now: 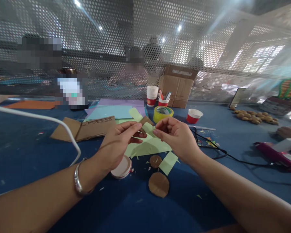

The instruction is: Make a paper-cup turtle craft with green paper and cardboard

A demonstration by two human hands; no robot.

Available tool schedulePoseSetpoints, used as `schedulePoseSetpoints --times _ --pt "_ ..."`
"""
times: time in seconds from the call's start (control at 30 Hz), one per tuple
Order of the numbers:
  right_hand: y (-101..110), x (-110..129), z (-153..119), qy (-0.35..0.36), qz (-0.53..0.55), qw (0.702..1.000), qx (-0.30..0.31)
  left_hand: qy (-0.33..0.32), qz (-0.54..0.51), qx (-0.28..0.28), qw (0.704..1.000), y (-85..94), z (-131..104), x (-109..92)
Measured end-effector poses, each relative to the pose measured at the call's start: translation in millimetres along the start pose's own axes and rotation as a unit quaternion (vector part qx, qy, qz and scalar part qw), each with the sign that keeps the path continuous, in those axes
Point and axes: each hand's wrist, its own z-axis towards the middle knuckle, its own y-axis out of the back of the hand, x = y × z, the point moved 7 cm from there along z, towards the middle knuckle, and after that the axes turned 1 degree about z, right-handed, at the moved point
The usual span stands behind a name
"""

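My left hand (122,140) pinches a small brown cardboard piece (143,130) between thumb and fingers. My right hand (176,136) is closed on a small light green paper piece (149,128), which lies against the cardboard. Below them a larger light green sheet (147,145) rests on the blue table. Nearer to me are a small cardboard disc (155,161), a larger cardboard disc (158,184), a green paper rectangle (169,162) and a round white lid (121,166).
Yellow tape (163,114), paper cups (152,95) and a red cup (194,116) stand behind my hands. Folded cardboard (94,128) lies left, under a white cable's (70,134) reach. Black cords (215,147) and a purple tool (277,157) are right.
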Motion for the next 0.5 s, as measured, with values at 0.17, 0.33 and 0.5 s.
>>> schedulePoseSetpoints --times 0.17,0.33,0.5 --pt "-2.6 -0.1 -1.0 -0.003 0.022 1.000 0.004 -0.006 0.020 0.020 1.000 -0.7 0.3 0.6" --pt "-2.4 0.6 -0.7 -0.001 0.026 1.000 -0.002 -0.016 0.033 0.017 0.999 -0.8 0.9 -0.4" --pt "-2.9 0.5 -1.0 -0.004 0.016 1.000 0.003 -0.018 0.030 0.014 0.999 -1.6 1.3 -0.3"
